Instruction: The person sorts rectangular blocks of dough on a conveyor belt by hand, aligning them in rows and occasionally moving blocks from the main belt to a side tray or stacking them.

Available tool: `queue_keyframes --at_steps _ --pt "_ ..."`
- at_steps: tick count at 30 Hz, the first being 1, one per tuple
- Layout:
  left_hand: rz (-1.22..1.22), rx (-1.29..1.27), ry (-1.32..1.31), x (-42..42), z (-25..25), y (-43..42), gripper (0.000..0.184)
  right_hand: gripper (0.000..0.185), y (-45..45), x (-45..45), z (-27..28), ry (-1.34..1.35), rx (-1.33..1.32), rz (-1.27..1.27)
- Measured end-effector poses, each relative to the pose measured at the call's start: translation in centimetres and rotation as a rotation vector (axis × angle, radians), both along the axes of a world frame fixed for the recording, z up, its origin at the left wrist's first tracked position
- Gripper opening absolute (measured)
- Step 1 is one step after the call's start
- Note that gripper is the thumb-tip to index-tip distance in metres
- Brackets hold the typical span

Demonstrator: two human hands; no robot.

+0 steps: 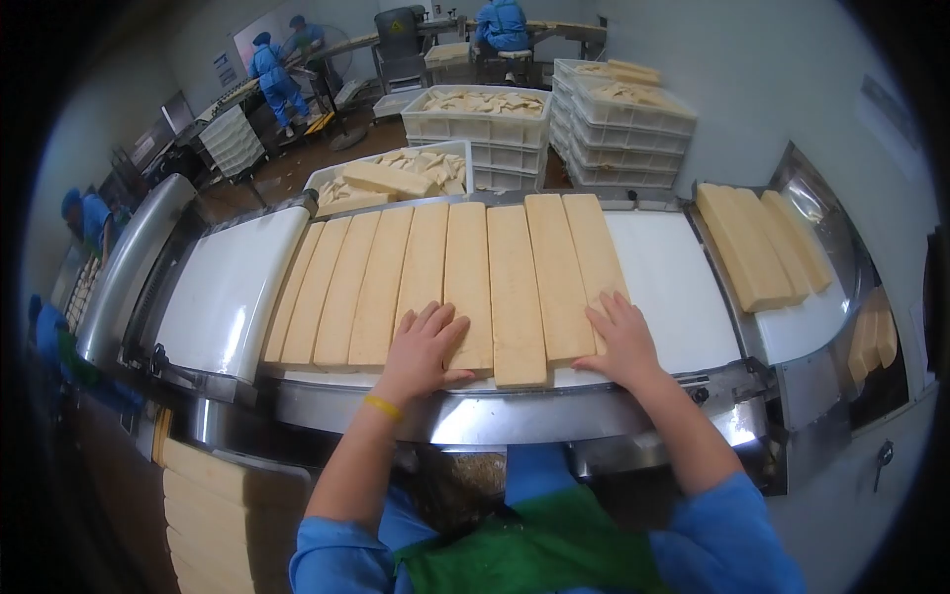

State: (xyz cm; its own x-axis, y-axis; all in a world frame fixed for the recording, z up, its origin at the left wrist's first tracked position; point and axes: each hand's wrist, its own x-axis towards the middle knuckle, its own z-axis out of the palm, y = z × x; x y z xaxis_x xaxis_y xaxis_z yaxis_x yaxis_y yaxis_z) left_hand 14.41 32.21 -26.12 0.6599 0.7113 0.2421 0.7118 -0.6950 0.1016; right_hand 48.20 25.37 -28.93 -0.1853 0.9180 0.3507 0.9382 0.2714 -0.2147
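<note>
Long pale-yellow loaf-like slabs (515,297) lie side by side in a row across a white conveyor belt (678,297). My left hand (424,351) rests on the near ends of the slabs left of the middle, fingers stretched and the thumb out to the right. At the right end of the row, my right hand (621,342) lies with spread fingers on the near end of the last slab (596,247). Neither hand is closed around anything. One slab between the hands juts a little nearer to me than its neighbours.
More slabs (747,247) lie on the machine's right section. A crate (465,158) of broken pieces stands behind the belt, with stacked crates (628,139) beyond. Slabs (213,515) are stacked at lower left. A metal edge (475,421) runs before me; several co-workers (275,74) are farther off.
</note>
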Motion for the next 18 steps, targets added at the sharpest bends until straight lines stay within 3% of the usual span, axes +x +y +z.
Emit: queue_keyframes --at_steps 4,9,12,16,18 --pt "0.054 -0.044 -0.143 -0.5 -1.9 0.8 0.081 0.075 -1.5 -4.8 0.8 0.030 0.083 0.101" --pt "0.012 -0.078 -0.151 0.6 -0.3 0.0 0.080 0.064 0.9 -7.4 0.3 0.038 0.182 0.098" --pt "-0.041 -0.034 -0.157 2.4 0.2 0.0 0.077 0.055 2.7 -5.9 -0.4 0.225 0.152 0.227" --pt "-0.035 -0.095 -0.221 5.1 -1.4 1.3 0.069 0.034 5.8 3.7 2.0 0.460 0.119 -0.165" --pt "0.038 -0.065 -0.181 6.5 -1.9 1.6 0.066 0.036 8.3 12.8 -0.7 0.280 0.312 -0.366"
